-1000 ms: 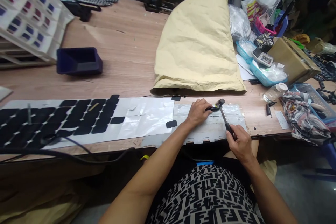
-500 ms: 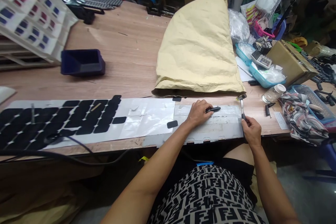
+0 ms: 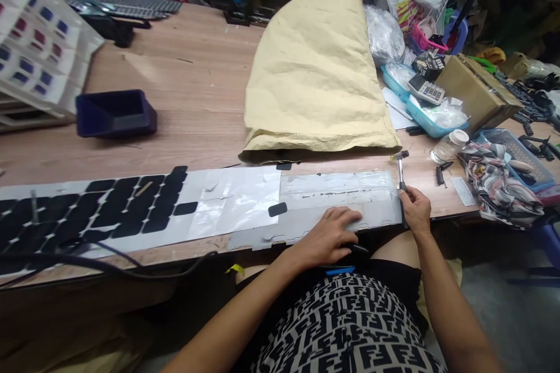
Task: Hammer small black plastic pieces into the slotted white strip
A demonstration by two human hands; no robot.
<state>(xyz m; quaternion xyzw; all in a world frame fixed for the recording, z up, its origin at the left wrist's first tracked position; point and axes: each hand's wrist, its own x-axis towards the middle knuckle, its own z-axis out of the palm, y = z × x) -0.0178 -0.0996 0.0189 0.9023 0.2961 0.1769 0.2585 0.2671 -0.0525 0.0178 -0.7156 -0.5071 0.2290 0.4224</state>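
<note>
At the table's front edge is my left hand [image 3: 329,237], with its thumb and fingers around a small black elongated piece [image 3: 359,249]. That piece sits just past the edge, above my lap, and its exact kind is unclear. My right hand [image 3: 415,207] grips a small hammer [image 3: 401,172] by its dark handle, and the metal head points away from me. Between the hands lies a flat grey-white board [image 3: 332,201] with clear tape across it. The hammer stands at the board's right end.
A large cream sack [image 3: 315,76] lies behind the board. Black pads on a white sheet [image 3: 236,204] spread leftward, near a dark blue bin [image 3: 116,116]. To the right are a jar [image 3: 450,147], blue baskets [image 3: 431,119], a cardboard box [image 3: 479,90] and bunched cloth [image 3: 496,183].
My left hand has drawn the black piece back from the board to the table's front edge. My right hand keeps the hammer in nearly the same place. The view has shifted slightly.
</note>
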